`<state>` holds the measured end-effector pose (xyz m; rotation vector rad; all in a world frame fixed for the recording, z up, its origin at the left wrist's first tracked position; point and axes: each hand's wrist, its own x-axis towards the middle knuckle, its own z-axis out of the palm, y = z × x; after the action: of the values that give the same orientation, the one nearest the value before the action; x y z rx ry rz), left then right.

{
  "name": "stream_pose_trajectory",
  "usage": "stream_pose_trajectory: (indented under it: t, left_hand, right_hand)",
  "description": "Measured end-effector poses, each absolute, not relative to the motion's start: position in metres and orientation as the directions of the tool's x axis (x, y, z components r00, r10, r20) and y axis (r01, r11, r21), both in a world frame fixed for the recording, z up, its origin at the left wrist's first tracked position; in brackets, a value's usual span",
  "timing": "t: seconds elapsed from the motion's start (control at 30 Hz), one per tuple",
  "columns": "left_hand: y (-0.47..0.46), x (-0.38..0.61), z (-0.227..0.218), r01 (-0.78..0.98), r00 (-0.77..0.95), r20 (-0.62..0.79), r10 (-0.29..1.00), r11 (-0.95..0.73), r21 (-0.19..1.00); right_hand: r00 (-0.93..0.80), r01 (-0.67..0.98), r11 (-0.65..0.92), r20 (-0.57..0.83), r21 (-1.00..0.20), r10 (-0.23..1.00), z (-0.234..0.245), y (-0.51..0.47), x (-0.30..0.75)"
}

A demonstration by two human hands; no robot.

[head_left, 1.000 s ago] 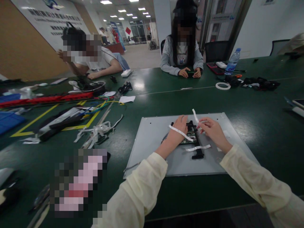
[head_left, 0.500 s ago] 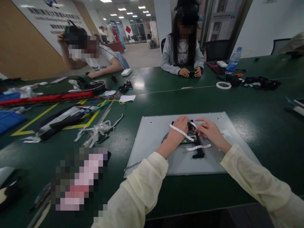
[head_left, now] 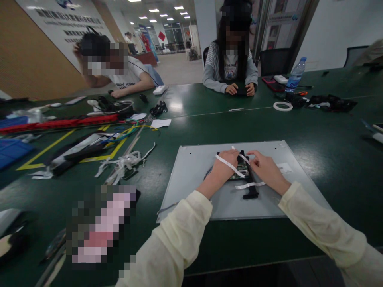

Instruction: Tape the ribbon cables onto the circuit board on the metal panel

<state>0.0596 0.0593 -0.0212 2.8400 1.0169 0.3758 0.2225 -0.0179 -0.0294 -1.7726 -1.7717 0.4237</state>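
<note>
A green circuit board [head_left: 243, 172] in a black frame [head_left: 251, 194] lies on a light grey panel [head_left: 187, 175]. My left hand [head_left: 223, 167] rests over the board's left side, closed about its edge, with fingertips partly hidden. A white tape strip [head_left: 229, 164] lies across the back of that hand. Another white strip [head_left: 244, 158] runs from near the left fingertips over the board's far edge. My right hand [head_left: 266, 169], at the board's right, pinches that strip's near end between thumb and finger. A third strip [head_left: 247, 185] crosses the frame's lower arm.
Left of the panel are a tangle of white strips [head_left: 124, 163] and a blurred-out flat object [head_left: 104, 227]. A tape roll [head_left: 283, 106] and a water bottle [head_left: 296, 75] stand farther back. Two people sit across the green table [head_left: 215, 123].
My right fingers have drawn in and down slightly beside the board. The strip between my hands has shifted, and one end now sticks up beyond my left fingertips.
</note>
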Motion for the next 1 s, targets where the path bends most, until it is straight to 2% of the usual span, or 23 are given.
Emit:
stream_pose_trajectory:
  t: [0.23, 0.33, 0.47, 0.67, 1.0]
  left_hand:
    - [0.055, 0.06, -0.017, 0.661, 0.706, 0.193, 0.682, -0.731, 0.169]
    - [0.054, 0.06, -0.018, 0.688, 0.683, 0.182, 0.708, -0.706, 0.169]
    - [0.055, 0.06, -0.018, 0.701, 0.672, 0.157, 0.724, -0.69, 0.181]
    - [0.056, 0.059, -0.016, 0.704, 0.671, 0.141, 0.728, -0.686, 0.183]
    - [0.053, 0.057, -0.017, 0.655, 0.726, 0.167, 0.667, -0.745, 0.127]
  right_hand:
    - [0.057, 0.967, -0.026, 0.114, -0.253, 0.992, -0.023, -0.024, 0.214]
    - [0.03, 0.985, -0.012, 0.103, -0.171, 0.994, -0.021, -0.026, 0.213]
    - [-0.058, 0.99, 0.071, 0.108, -0.12, 0.992, -0.021, -0.026, 0.217]
    - [-0.143, 0.981, 0.153, 0.091, -0.12, 0.986, -0.019, -0.023, 0.226]
    - [-0.178, 0.925, 0.191, 0.072, -0.328, 0.982, -0.019, -0.022, 0.24]
